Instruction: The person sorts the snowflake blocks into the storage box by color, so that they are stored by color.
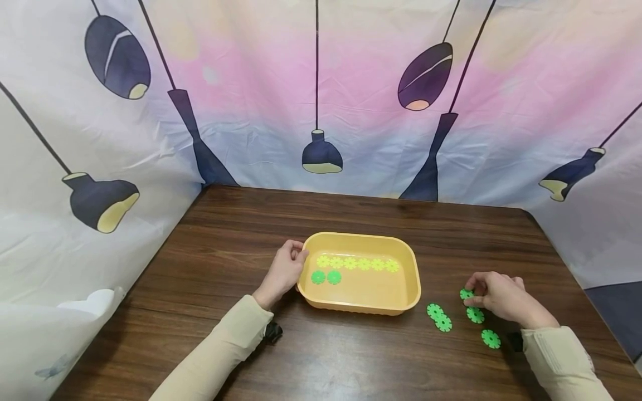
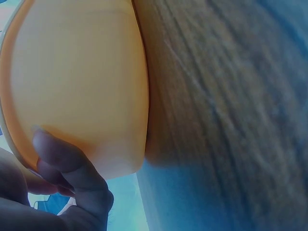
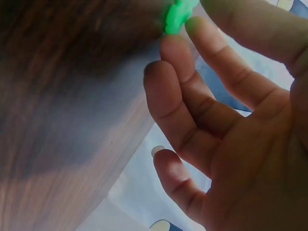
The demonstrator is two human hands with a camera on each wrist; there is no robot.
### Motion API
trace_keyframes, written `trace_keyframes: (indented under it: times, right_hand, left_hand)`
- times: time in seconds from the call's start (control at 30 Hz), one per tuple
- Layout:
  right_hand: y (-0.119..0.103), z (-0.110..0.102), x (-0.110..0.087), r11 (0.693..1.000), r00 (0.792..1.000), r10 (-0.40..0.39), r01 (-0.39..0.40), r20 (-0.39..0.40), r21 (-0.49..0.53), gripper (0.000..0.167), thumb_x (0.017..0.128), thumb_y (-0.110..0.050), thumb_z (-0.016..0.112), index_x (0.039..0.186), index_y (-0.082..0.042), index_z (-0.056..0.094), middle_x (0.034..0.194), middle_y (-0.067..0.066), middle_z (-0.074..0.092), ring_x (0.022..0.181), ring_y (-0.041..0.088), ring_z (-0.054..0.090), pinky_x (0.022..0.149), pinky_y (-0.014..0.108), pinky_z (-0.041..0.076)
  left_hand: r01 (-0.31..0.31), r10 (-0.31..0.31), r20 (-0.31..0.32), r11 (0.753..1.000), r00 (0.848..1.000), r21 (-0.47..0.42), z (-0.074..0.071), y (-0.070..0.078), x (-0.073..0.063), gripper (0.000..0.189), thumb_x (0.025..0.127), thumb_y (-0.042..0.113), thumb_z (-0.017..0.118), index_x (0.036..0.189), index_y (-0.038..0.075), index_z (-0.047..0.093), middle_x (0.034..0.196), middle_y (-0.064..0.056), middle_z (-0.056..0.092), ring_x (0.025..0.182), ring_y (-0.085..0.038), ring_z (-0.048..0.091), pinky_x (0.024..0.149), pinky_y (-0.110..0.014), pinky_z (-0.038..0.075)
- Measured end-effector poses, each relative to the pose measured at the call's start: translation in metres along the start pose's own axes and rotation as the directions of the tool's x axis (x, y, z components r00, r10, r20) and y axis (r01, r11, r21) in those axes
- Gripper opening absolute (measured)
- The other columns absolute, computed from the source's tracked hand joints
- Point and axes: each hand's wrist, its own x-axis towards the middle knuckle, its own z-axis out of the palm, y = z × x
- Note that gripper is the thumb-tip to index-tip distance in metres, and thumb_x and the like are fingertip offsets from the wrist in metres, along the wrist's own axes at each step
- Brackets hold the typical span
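Observation:
My left hand [image 1: 286, 271] grips the left rim of a yellow plastic basin [image 1: 361, 303]; the left wrist view shows the thumb [image 2: 65, 156] against its wall. Inside the basin lie a row of several yellow notched discs [image 1: 349, 263] and, in front of them, two green ones [image 1: 334, 277]. Over at the right, my right hand [image 1: 504, 298] pinches a green notched disc [image 1: 466, 293] between thumb and fingers, low over the table. In the right wrist view that disc [image 3: 177, 17] shows at the fingertips, partly cut off by the frame edge.
Just below the right hand lies another green disc [image 1: 475, 315], with one more [image 1: 490, 338] closer to me. Two touching green discs [image 1: 439, 317] lie between the basin and that hand. The brown wooden table [image 1: 241, 228] meets a printed cloth [image 1: 271, 111] at the back.

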Motion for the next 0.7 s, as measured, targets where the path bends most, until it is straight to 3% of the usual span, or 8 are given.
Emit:
trace_keyframes:
  times: [0.2, 0.7]
  right_hand:
    - [0.0005, 0.0009, 0.0029, 1.0, 0.999, 0.005, -0.005, -0.031, -0.001, 0.029, 0.078, -0.032, 0.08, 0.091, -0.013, 0.063, 0.072, -0.009, 0.056, 0.067, 0.01, 0.051, 0.072, 0.047, 0.026]
    - [-0.0014, -0.0002, 0.0071, 0.999, 0.999, 0.032, -0.032, -0.019, -0.013, 0.03, 0.078, -0.03, 0.081, 0.092, -0.009, 0.066, 0.075, -0.007, 0.059, 0.069, 0.012, 0.054, 0.073, 0.049, 0.026]
  left_hand:
    - [0.01, -0.01, 0.001, 1.0, 1.0, 0.002, -0.0003, 0.0004, -0.0001, 0.021, 0.101, 0.013, 0.051, 0.116, -0.002, 0.051, 0.075, -0.009, 0.049, 0.047, -0.017, 0.049, 0.036, -0.029, 0.045]
    - [-0.004, 0.004, -0.009, 1.0, 1.0, 0.008, 0.0006, -0.0005, 0.0011, 0.02, 0.101, 0.012, 0.051, 0.115, -0.003, 0.052, 0.073, -0.008, 0.048, 0.047, -0.016, 0.048, 0.036, -0.028, 0.045]
